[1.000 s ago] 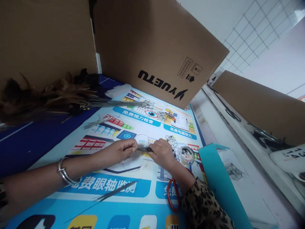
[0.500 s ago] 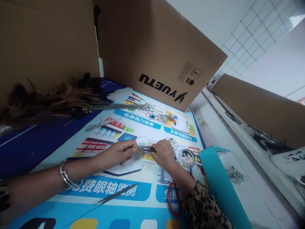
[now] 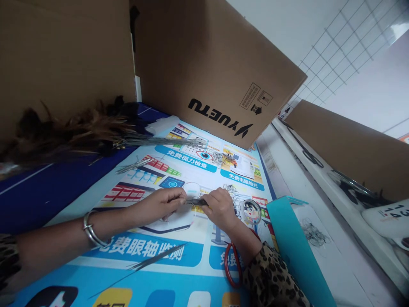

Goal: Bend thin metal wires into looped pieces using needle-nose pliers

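My right hand [image 3: 220, 207] is closed around pliers [image 3: 198, 201], whose narrow metal jaws point left. My left hand [image 3: 169, 201] pinches a thin wire right at the tips of those jaws; most of the wire is hidden by the fingers. Below the hands, a bundle of straight grey wires [image 3: 159, 257] lies on the printed table cover. Beneath my right forearm rests a red-handled tool [image 3: 233, 266], partly covered by the arm. Tangled wire scraps [image 3: 230, 192] lie just beyond my right hand.
A large cardboard box [image 3: 204, 55] stands at the back. Brown feathers [image 3: 79, 128] and a long wire bundle [image 3: 162, 141] lie at the back left. On the right are a teal box [image 3: 297, 247], a wire tangle [image 3: 315, 234] and black scissors [image 3: 311, 158].
The pliers have turned slightly in my right hand, so their jaws look narrower and closer together. Both hands stay nearly in place. The view has shifted slightly.
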A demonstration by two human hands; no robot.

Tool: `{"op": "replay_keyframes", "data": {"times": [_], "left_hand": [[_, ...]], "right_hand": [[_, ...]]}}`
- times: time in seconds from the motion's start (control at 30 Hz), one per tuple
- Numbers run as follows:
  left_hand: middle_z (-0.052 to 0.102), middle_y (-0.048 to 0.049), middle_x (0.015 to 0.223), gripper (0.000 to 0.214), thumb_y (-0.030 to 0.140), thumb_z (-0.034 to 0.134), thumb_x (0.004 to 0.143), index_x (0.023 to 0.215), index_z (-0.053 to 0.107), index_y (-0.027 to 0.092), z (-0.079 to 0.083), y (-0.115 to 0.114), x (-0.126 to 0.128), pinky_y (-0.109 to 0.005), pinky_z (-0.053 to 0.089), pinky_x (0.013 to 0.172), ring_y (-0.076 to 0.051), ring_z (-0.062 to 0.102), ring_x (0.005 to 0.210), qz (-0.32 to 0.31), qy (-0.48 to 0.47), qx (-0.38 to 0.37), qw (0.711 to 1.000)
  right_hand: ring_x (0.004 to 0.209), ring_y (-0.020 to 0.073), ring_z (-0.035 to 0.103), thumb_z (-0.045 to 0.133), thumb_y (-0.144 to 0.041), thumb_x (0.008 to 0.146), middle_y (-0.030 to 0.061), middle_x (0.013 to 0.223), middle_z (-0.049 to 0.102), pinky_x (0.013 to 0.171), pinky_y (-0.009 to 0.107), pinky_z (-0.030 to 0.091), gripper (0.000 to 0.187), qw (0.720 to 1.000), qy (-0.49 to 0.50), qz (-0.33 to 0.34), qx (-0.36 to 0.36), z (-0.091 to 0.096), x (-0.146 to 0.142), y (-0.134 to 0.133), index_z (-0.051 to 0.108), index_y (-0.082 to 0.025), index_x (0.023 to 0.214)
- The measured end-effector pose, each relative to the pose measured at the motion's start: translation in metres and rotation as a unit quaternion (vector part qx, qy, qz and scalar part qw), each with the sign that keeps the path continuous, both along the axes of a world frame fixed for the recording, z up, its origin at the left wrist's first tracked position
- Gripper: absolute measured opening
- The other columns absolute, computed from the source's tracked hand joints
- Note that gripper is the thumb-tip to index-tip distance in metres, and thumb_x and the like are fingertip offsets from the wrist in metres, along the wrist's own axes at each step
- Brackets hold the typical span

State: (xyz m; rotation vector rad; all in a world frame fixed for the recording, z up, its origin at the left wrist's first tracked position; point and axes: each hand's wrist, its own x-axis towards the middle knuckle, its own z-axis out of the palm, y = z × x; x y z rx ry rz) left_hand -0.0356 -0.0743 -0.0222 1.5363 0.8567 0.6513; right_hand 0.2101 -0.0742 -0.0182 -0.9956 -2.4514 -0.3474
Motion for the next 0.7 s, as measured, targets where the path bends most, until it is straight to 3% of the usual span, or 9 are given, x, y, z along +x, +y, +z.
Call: {"op": "replay_keyframes", "data": {"times": [0.27, 0.47, 0.7], "left_hand": [[0.050, 0.0076, 0.052, 0.029, 0.045, 0.059, 0.090, 0.082, 0.053, 0.018, -0.002, 0.003, -0.001, -0.020, 0.025, 0.041, -0.006, 0.037, 0.039, -0.003, -0.151, -0.144, 0.978], [0.052, 0.0065, 0.053, 0.026, 0.041, 0.061, 0.090, 0.081, 0.055, 0.018, -0.008, 0.007, -0.002, -0.020, 0.022, 0.040, -0.006, 0.038, 0.038, 0.038, -0.172, -0.168, 0.970], [0.053, 0.0060, 0.053, 0.026, 0.039, 0.062, 0.090, 0.078, 0.054, 0.018, -0.009, 0.008, -0.001, -0.020, 0.024, 0.040, -0.006, 0.039, 0.039, 0.027, -0.173, -0.181, 0.968]], "right_hand": [[0.077, 0.0192, 0.054, 0.062, -0.028, 0.088, 0.0055, 0.078, 0.065, 0.073, 0.033, 0.043, 0.012, 0.998, 0.050, -0.008, -0.040, -0.002, 0.002, 0.004, 0.068, -0.019, 0.088], [0.078, 0.0192, 0.056, 0.063, -0.036, 0.089, 0.0057, 0.078, 0.066, 0.074, 0.034, 0.045, 0.018, 0.993, 0.105, 0.002, -0.059, -0.005, 0.003, 0.007, 0.067, -0.018, 0.088], [0.077, 0.0188, 0.057, 0.062, -0.036, 0.091, 0.0061, 0.080, 0.068, 0.074, 0.033, 0.046, 0.018, 0.994, 0.083, 0.017, -0.070, -0.011, 0.005, 0.007, 0.067, -0.019, 0.089]]}}
